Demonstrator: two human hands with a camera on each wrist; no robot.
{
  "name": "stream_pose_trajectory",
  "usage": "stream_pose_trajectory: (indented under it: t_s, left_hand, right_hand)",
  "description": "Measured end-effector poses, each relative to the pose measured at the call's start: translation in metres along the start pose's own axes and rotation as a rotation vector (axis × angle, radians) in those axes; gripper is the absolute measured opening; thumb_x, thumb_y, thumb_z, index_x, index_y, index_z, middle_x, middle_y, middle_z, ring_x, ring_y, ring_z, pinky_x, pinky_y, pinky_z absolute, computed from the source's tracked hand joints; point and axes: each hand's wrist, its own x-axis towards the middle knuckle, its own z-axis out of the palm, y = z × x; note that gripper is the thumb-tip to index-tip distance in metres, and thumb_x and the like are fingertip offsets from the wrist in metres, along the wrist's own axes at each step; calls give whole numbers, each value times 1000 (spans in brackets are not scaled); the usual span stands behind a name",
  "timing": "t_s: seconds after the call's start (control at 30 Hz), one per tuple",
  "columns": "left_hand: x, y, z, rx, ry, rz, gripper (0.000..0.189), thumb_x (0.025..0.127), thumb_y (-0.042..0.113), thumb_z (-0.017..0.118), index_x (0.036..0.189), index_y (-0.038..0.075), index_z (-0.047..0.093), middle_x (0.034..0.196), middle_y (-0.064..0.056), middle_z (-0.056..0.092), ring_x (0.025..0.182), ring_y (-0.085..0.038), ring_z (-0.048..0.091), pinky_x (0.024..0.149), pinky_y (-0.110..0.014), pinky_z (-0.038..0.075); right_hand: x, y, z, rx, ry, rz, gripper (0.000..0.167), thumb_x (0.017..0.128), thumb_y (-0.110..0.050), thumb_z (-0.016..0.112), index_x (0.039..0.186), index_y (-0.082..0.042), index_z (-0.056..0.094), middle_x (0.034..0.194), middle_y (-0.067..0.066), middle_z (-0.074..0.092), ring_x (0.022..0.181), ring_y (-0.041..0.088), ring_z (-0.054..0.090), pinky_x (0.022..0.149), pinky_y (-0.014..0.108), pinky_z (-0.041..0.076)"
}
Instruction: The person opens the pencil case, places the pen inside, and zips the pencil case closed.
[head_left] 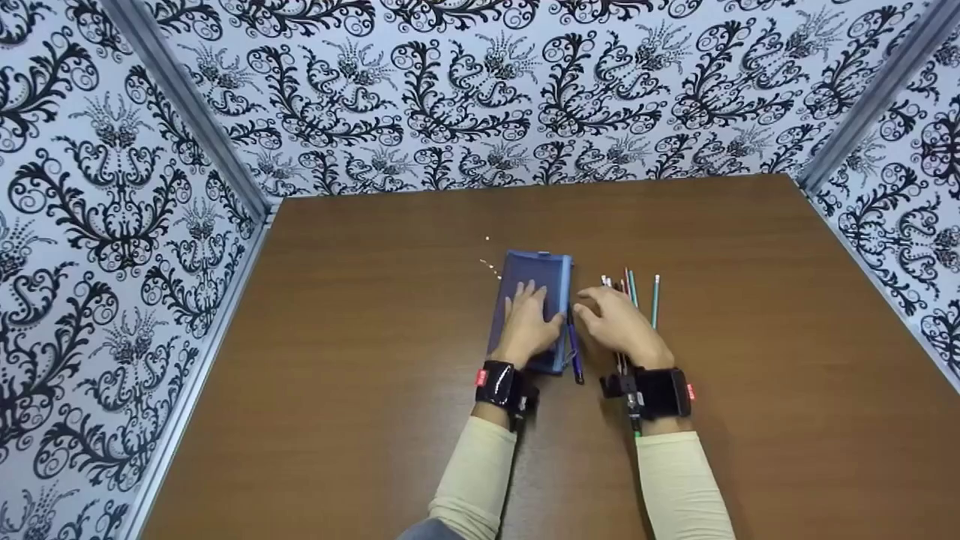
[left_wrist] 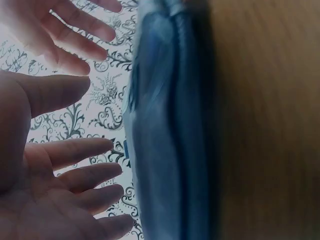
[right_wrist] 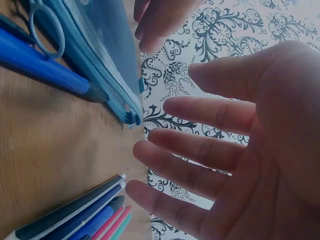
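A blue zippered pencil case [head_left: 536, 268] lies on the table, its light blue zipper along the right side. My left hand [head_left: 530, 322] is over the case with fingers straight and spread. In the left wrist view its fingers [left_wrist: 85, 175] end close to the case's side. A blue pen [head_left: 575, 352] lies along the zipper edge, near a ring-shaped zipper pull [right_wrist: 61, 40]. My right hand [head_left: 616, 319] hovers between the case and several pens and pencils [right_wrist: 95, 215], holding nothing, its fingers loosely extended. It partly hides them in the head view.
One teal pencil [head_left: 656, 296] lies apart, right of the bunch. Small white bits [head_left: 489, 265] are scattered beside the case's far left corner. Patterned panels [head_left: 480, 90] wall the brown table [head_left: 360, 315] at the back and sides.
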Motion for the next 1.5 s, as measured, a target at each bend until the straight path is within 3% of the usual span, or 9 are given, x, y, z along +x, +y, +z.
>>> stream_pose_trajectory:
  t_s: [0.5,0.8,1.1,1.5]
  left_hand:
    - [-1,9,8,115,-46,-86,84,87,36,75,150,-4,35,159,-24,23,151,-36,17,121,-51,11]
    - [-5,11,9,154,-35,-148,89,85,40,76,150,-4,34,159,-27,24,150,-37,19,121,-52,14]
    - [-9,16,10,208,-47,-196,90,85,41,76,152,-1,33,158,-26,26,149,-37,23,120,-54,16]
    - [-11,20,11,391,-52,-219,90,82,46,76,150,1,39,154,-27,35,144,-38,34,117,-56,25]
  right_hand:
    - [-1,1,2,1,-13,14,39,100,-16,55,129,9,58,130,30,58,124,46,53,108,56,38]
    - [-1,1,4,-3,19,-26,37,98,-16,56,124,10,61,127,29,61,123,45,54,107,54,39]
    - [-1,2,3,4,-25,17,40,100,-18,54,129,9,57,133,29,57,126,45,51,109,55,37]
    - [-1,2,1,16,-57,42,40,101,-19,53,131,7,56,133,28,57,125,45,52,106,56,39]
